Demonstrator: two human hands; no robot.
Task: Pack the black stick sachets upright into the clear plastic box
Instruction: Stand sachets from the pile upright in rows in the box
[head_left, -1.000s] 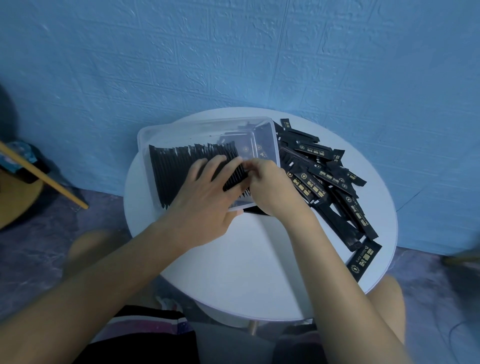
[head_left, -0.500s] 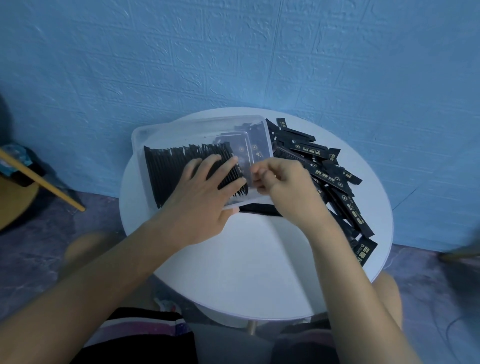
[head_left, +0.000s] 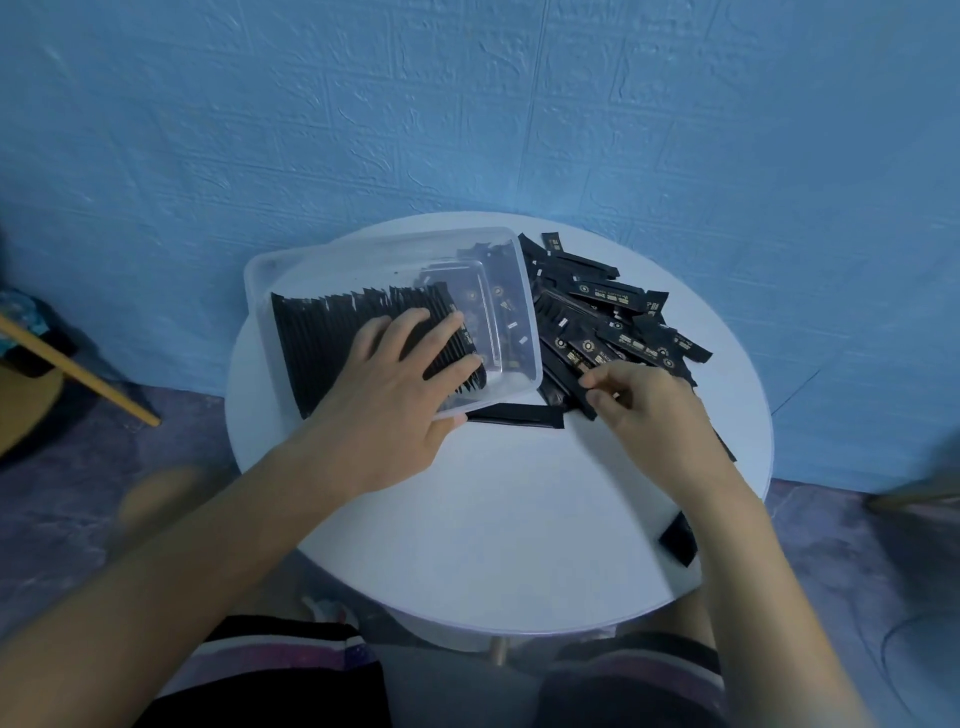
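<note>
Gold print (head_left: 607, 295) illegible; our L hand (head_left: 395, 389) spread on sachets (head_left: 332, 343) in box (head_left: 363, 254); R hand (head_left: 649, 405) moved to loose pile (head_left: 623, 338), grip unclear.

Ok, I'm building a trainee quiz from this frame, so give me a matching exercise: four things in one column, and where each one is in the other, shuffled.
Things
1. left hand
2. right hand
3. loose pile of sachets
4. lone sachet

Places
A. at the near right edge of the table
B. flat on the packed row inside the clear box
C. heaped just right of the box
D. at the pile's near edge, fingers curled

Pairs: 1-B, 2-D, 3-C, 4-A
</note>
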